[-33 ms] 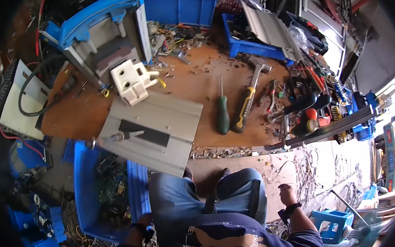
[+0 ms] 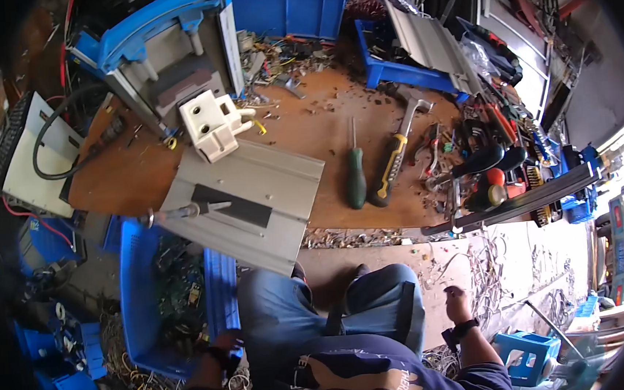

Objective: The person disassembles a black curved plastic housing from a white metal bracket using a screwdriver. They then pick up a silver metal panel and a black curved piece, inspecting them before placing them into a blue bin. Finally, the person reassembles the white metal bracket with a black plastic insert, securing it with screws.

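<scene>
My left hand is low at my left side, at the near corner of a blue crate filled with circuit boards and wires. Its fingers curl around something dark that I cannot make out. My right hand, a dark watch on its wrist, hangs beside my right knee with the fingers loosely closed and nothing visible in it. My knees in blue jeans fill the space between the hands. A grey metal panel with a black strip lies tilted over the workbench edge, just ahead of my knees.
On the brown workbench lie a green-handled screwdriver, a yellow-and-black hammer and a white plastic block. Blue bins stand at the back. Tools pile up at the right. A small blue stool stands by my right arm.
</scene>
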`<action>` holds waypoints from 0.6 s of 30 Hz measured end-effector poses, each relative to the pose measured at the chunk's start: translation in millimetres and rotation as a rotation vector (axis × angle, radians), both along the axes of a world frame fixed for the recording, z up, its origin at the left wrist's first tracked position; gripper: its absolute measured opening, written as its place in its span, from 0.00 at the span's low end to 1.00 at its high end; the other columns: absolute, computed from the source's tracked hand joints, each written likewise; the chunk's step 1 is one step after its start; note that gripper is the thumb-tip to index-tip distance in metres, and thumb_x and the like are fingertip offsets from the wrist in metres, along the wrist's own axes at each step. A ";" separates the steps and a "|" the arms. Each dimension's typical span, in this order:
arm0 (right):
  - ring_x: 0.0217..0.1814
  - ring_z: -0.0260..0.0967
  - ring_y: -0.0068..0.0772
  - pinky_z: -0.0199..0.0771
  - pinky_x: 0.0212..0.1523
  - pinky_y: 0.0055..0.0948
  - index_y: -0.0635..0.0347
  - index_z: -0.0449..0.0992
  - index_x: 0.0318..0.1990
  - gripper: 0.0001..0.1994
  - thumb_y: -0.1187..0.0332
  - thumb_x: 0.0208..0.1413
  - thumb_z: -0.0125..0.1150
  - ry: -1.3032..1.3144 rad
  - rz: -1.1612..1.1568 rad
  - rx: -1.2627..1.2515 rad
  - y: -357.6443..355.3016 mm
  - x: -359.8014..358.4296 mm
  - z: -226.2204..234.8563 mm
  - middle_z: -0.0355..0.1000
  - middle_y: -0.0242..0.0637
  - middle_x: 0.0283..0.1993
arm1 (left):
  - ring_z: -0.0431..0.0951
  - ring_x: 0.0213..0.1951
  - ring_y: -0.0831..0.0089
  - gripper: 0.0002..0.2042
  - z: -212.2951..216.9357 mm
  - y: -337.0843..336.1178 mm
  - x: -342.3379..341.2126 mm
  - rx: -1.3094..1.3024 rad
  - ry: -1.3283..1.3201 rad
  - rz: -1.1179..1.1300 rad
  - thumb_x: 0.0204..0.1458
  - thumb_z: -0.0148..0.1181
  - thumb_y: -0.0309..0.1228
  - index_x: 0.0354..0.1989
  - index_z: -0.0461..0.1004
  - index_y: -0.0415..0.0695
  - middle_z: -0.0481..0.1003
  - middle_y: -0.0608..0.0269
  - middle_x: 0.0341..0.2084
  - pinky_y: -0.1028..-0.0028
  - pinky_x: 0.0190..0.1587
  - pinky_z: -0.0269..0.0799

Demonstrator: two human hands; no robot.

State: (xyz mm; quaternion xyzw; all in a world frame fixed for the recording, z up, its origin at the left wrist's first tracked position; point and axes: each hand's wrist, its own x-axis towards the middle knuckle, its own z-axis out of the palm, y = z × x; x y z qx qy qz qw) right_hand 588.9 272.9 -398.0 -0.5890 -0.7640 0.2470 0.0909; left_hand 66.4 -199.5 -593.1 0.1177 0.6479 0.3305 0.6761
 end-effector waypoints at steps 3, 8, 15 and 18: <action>0.21 0.64 0.28 0.63 0.24 0.27 0.65 0.74 0.36 0.09 0.72 0.57 0.46 0.078 -0.042 0.013 3.0 -43.5 53.3 0.68 0.38 0.22 | 0.76 0.25 0.71 0.11 118.9 86.3 -19.1 -0.149 0.209 0.350 0.53 0.54 0.33 0.37 0.75 0.38 0.75 0.59 0.26 0.72 0.29 0.72; 0.23 0.62 0.21 0.63 0.25 0.24 0.66 0.74 0.39 0.10 0.71 0.56 0.47 0.211 0.067 -0.204 -0.2 -99.3 109.9 0.67 0.32 0.21 | 0.72 0.23 0.80 0.10 216.5 165.9 -44.4 0.104 0.423 0.144 0.54 0.56 0.33 0.31 0.74 0.37 0.74 0.66 0.22 0.79 0.27 0.69; 0.36 0.73 0.44 0.72 0.38 0.33 0.64 0.75 0.40 0.09 0.73 0.53 0.54 0.153 0.519 -0.423 6.1 -154.9 125.2 0.74 0.47 0.34 | 0.73 0.44 0.58 0.17 233.8 222.2 -33.3 0.457 0.643 -0.333 0.48 0.61 0.33 0.45 0.72 0.39 0.74 0.52 0.40 0.64 0.47 0.68; 0.39 0.72 0.47 0.72 0.39 0.35 0.64 0.76 0.40 0.09 0.71 0.53 0.55 0.136 0.527 -0.458 11.1 -173.5 137.1 0.74 0.49 0.35 | 0.72 0.47 0.55 0.18 234.7 216.8 -29.7 0.378 0.627 -0.471 0.47 0.62 0.35 0.45 0.71 0.39 0.72 0.49 0.44 0.65 0.49 0.67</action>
